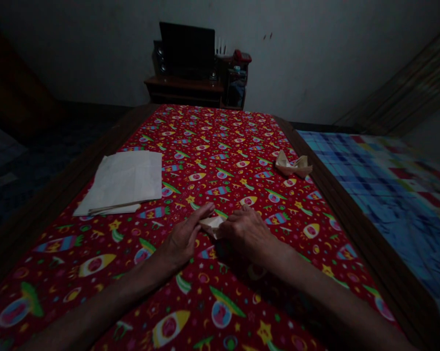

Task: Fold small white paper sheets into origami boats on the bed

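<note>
A small folded piece of tan paper lies on the red patterned tablecloth, held between both hands. My left hand pinches its left side, with the index finger stretched along the top edge. My right hand rests closed over its right side, fingers pressing down on it. Both forearms lie on the cloth.
A stack of white paper sheets lies to the left. A folded tan paper shape sits at the right near the table's wooden edge. A blue checked bedspread is on the right; a dark monitor stands on a far desk.
</note>
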A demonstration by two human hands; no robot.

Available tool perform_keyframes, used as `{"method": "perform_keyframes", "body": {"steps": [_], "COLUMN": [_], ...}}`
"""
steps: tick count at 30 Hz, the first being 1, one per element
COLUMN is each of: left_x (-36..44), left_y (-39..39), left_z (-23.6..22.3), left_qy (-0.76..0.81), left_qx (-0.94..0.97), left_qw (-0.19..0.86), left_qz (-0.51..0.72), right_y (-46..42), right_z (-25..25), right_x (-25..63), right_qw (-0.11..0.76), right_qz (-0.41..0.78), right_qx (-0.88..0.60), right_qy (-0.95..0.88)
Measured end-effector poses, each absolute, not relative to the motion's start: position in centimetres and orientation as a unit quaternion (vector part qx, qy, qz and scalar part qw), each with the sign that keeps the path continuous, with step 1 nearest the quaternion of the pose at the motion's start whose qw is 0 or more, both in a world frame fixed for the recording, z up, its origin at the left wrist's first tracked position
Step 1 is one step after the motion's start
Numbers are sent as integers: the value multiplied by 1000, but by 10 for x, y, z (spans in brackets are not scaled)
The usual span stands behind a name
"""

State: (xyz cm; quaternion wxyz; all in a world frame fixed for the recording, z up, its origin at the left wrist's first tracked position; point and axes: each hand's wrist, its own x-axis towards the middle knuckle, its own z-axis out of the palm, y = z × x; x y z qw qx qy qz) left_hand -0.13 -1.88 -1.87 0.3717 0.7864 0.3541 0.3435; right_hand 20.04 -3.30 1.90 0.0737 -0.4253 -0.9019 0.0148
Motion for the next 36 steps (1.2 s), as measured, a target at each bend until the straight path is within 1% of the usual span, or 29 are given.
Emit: {"method": "perform_keyframes", "body": {"steps": [4, 8, 12, 17, 19, 25, 28, 33, 36], "left_x": [3, 5, 4, 7, 9, 18, 21, 21, 20], "left_y": [-19, -21, -21, -18, -19, -29, -30, -31, -29], "left_z": [-15, -12, -6, -7, -10, -18, -20, -15, -12], "left_qy": [364, 394, 444, 473, 460, 366, 353, 342, 339], "left_qx": [752, 693, 693, 711, 726, 740, 716, 696, 678], "left_qw": [405, 454, 414, 368, 365, 413, 447, 494, 519], "left_qz": [371, 399, 388, 368, 358, 384, 403, 393, 396], "right_y": [-32, -30, -32, -37, -39, -39, -38, -34, -32], "right_z": [18, 18, 18, 19, 20, 12, 10, 6, 5], "right_x": [206, 211, 206, 198, 196, 198, 198, 201, 205], "right_qw": [72, 81, 71, 80, 82, 90, 90, 94, 121], "right_qz": [26, 2, -33, -20, -13, 10, 20, 39, 54], "right_qx": [-445, -446, -438, -418, -422, -415, -416, -428, -434], "right_qy": [-892, -892, -896, -905, -903, -905, -905, -898, -891]}}
